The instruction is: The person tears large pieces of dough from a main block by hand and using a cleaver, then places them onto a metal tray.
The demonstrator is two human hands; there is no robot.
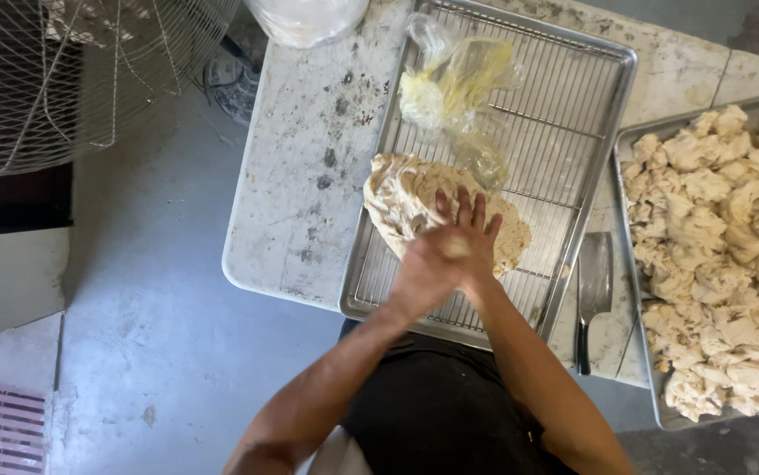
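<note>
Nearest the camera, the left hand point(422, 268) and right hand point(467, 236) meet, pressed together over a small pale lump of dough point(456, 249) that just shows between them; the motion is blurred, so how tight the grip is I cannot tell. Right beneath them lies a big ragged dough mass point(415, 198) on the wire rack point(564, 132) inside a metal tray point(613, 114). Risk here, as I judge it: sticky dough could sag into the rack wires and tear. Just beyond, a crumpled plastic bag point(450, 84) rests on the rack, close enough to snag on dough. To the right, a cleaver point(592, 286) lies on the tabletop point(309, 158), blade near the elbow's path. A second tray point(639, 141) holds torn dough pieces point(722, 255).
</note>
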